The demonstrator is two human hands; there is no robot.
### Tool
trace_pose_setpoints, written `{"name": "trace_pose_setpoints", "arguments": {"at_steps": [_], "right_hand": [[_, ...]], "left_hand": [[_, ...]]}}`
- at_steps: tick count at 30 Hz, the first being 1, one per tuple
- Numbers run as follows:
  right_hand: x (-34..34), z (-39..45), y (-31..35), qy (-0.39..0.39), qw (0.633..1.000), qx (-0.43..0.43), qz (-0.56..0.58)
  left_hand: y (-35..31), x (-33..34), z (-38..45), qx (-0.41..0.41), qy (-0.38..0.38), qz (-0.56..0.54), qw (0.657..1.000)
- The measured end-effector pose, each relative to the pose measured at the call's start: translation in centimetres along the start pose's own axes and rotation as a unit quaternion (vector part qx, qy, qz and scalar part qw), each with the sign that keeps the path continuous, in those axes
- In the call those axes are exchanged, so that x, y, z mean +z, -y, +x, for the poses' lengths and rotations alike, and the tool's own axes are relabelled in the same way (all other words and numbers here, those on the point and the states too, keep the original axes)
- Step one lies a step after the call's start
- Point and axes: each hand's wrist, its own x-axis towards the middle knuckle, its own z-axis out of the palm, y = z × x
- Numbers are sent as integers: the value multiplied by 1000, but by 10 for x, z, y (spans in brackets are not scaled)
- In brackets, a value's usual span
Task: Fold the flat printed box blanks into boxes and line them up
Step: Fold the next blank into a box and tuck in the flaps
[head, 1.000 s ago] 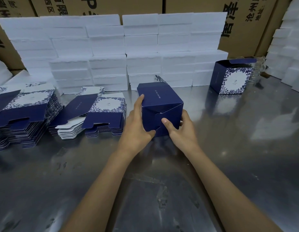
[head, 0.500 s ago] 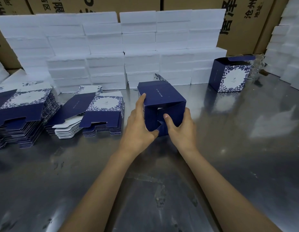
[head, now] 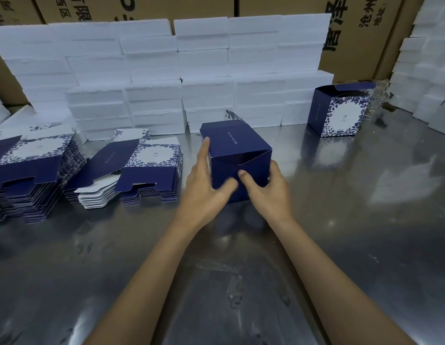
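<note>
Left hand (head: 206,178) lies flat, fingers spread, against the left wall of the dark blue box (head: 239,158), thumb across its near face. Right hand (head: 266,188) cups the right lower corner, thumb pressing the bottom flaps. Both clamp the box, tipped on the steel table (head: 341,232). Flat blanks (head: 146,170) lie left of the left hand; a finished box (head: 341,113) stands beyond the right hand.
</note>
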Motion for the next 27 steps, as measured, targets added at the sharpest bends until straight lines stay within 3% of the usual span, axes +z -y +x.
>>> {"name": "trace_pose_setpoints", "arguments": {"at_steps": [5, 8, 12, 17, 20, 24, 27], "right_hand": [[-13, 0, 21, 70, 981, 106, 148], [-14, 1, 21, 76, 979, 108, 156], [-16, 7, 21, 92, 963, 119, 223], [-23, 12, 12, 34, 991, 46, 119], [-24, 11, 16, 8, 989, 45, 144], [-27, 6, 35, 41, 978, 71, 191], [-24, -4, 41, 75, 985, 45, 148]], "left_hand": [[4, -11, 12, -143, -68, -224, 962], [4, -16, 10, -137, -67, -241, 958], [5, -22, 11, -140, 1, -298, 944], [2, -25, 16, -78, -34, -244, 966], [0, -25, 15, -68, -51, -239, 967], [-7, -26, 15, -96, -60, -236, 965], [-10, -25, 13, -115, -63, -197, 972]]}}
